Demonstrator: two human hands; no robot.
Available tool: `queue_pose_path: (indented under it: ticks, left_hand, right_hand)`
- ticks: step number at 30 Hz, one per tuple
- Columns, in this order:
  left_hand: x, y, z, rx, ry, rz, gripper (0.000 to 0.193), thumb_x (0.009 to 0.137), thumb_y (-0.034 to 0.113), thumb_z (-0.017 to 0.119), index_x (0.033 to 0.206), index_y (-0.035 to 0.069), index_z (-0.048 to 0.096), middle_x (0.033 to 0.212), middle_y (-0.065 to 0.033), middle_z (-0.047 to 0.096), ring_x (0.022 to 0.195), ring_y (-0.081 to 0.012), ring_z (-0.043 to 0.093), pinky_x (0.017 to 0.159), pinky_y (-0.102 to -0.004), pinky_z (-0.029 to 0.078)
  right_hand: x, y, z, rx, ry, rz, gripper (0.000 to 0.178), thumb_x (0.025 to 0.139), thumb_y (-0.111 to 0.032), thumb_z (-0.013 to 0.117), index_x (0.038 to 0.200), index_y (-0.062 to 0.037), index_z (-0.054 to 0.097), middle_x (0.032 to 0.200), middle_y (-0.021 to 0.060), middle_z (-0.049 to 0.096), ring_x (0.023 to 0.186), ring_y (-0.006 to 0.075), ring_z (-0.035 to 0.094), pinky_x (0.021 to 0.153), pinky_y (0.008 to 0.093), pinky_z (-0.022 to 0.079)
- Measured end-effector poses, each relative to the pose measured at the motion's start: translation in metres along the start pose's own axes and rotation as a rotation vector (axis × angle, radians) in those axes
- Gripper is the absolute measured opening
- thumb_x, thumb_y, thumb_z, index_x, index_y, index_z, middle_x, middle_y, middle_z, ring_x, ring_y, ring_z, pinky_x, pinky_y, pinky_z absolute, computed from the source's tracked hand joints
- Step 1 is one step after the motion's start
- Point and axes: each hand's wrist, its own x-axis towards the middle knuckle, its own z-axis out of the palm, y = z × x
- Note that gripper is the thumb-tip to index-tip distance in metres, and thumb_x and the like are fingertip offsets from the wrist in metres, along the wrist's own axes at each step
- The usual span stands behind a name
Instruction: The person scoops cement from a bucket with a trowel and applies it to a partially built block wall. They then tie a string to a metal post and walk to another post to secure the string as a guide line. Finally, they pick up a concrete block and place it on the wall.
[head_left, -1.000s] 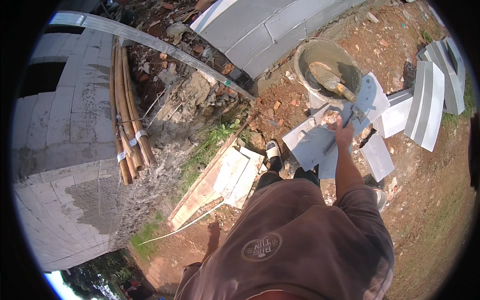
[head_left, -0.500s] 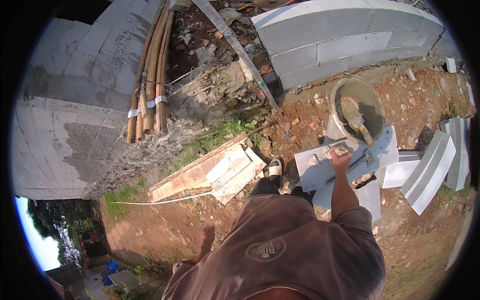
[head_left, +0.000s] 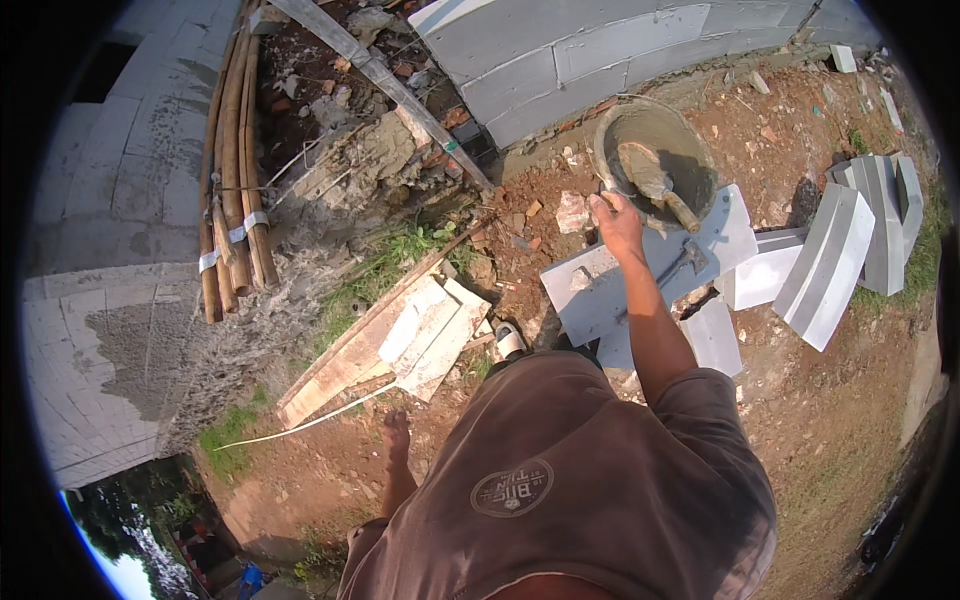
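Note:
My right hand [head_left: 618, 225] reaches out beside the near left rim of a round mortar bucket [head_left: 607, 140], its fingers apart. A pale reddish rubble chunk [head_left: 573, 212] lies just left of the fingertips. In the bucket rests a mortar-caked trowel [head_left: 650, 178], its wooden handle over the rim. Under my right forearm is a grey slab [head_left: 735, 235] carrying a hammer [head_left: 690, 258] and a small pale lump [head_left: 580, 279]. My left hand [head_left: 397, 430] hangs low at my left side, holding nothing visible, its fingers loosely extended.
Pale grey blocks [head_left: 825, 260] lean and lie at the right. A low block wall [head_left: 590, 60] runs along the back. Boards [head_left: 430, 335] lie on the ground left of my foot. Bamboo poles [head_left: 235, 180] lean by the left wall, near a slanting metal bar [head_left: 385, 85].
My right hand has moved from over the slab toward the bucket's left side and let go of the chunk. The whole view has shifted. My left hand stays low.

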Motion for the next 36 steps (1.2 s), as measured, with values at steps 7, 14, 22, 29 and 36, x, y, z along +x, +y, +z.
queue_pose_path:
  ticks: [7, 14, 22, 29, 36]
  left_hand:
    - [-0.068, -0.024, 0.012, 0.267, -0.257, -0.283, 0.039, 0.080, 0.033, 0.054, 0.092, -0.003, 0.060, 0.081, -0.0142, 0.062, 0.075, -0.0225, 0.062, 0.067, -0.0355, 0.047]
    - [-0.085, -0.011, -0.017, 0.260, -0.043, -0.262, 0.037, 0.082, 0.033, 0.053, 0.069, -0.002, 0.054, 0.059, -0.0099, 0.045, 0.058, -0.0159, 0.041, 0.054, -0.0377, 0.037]
    - [-0.077, 0.021, -0.010, 0.371, -0.096, -0.268, 0.036, 0.083, 0.038, 0.051, 0.099, 0.007, 0.060, 0.100, -0.0196, 0.061, 0.097, -0.0373, 0.057, 0.081, -0.0411, 0.045]
    - [-0.068, 0.008, 0.041, 0.284, -0.159, -0.297, 0.041, 0.083, 0.040, 0.049, 0.097, 0.003, 0.058, 0.096, -0.0231, 0.060, 0.097, -0.0395, 0.056, 0.079, -0.0419, 0.045]
    - [-0.020, -0.005, 0.081, 0.122, -0.267, -0.229, 0.041, 0.083, 0.040, 0.052, 0.095, 0.002, 0.061, 0.093, -0.0220, 0.062, 0.091, -0.0378, 0.058, 0.075, -0.0419, 0.046]
  right_hand:
    - [0.043, 0.015, -0.101, -0.819, 0.051, -0.010, 0.035, 0.081, -0.036, 0.053, 0.099, -0.0090, 0.065, 0.104, 0.0109, 0.061, 0.102, 0.0297, 0.053, 0.089, 0.0439, 0.036]
    - [0.090, 0.082, -0.087, -1.200, -0.227, 0.045, 0.040, 0.078, -0.045, 0.056, 0.096, -0.0104, 0.064, 0.104, 0.0131, 0.063, 0.105, 0.0269, 0.056, 0.093, 0.0420, 0.034]
    - [0.088, 0.056, -0.114, -0.799, -0.370, 0.082, 0.046, 0.071, -0.039, 0.059, 0.081, 0.0053, 0.064, 0.071, 0.0181, 0.065, 0.070, 0.0324, 0.064, 0.062, 0.0402, 0.047]
    - [-0.048, 0.030, -0.202, 0.038, -0.298, 0.058, 0.032, 0.074, -0.016, 0.065, 0.097, 0.0005, 0.051, 0.069, 0.0022, 0.051, 0.055, 0.0098, 0.047, 0.053, 0.0249, 0.042]
    - [-0.063, -0.070, -0.086, -0.304, -0.682, -0.015, 0.037, 0.082, -0.026, 0.055, 0.110, -0.0031, 0.046, 0.071, 0.0137, 0.057, 0.063, 0.0260, 0.058, 0.059, 0.0368, 0.046]
